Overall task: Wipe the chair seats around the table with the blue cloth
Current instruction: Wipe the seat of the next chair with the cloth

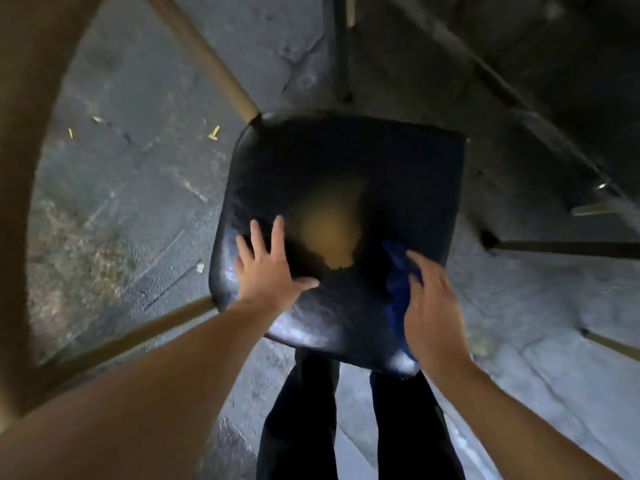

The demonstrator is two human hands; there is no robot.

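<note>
A dark, shiny chair seat (408, 174) fills the middle of the view, with a torn patch in its centre showing tan foam (329, 230). My left hand (268, 268) lies flat on the seat's near-left part, fingers spread, holding nothing. My right hand (433, 306) presses the blue cloth (396, 271) onto the seat's near-right part; the cloth shows only along the hand's left side, the rest is hidden under the palm. The image is blurred by motion.
The chair's tan metal frame (20, 202) curves around the left side, with bars (204, 57) running to the seat. A dark table (554, 64) stands at the upper right, with thin legs of other furniture (568, 249). The concrete floor (121, 188) has small bits of litter. My dark trouser legs (301, 410) stand below the seat.
</note>
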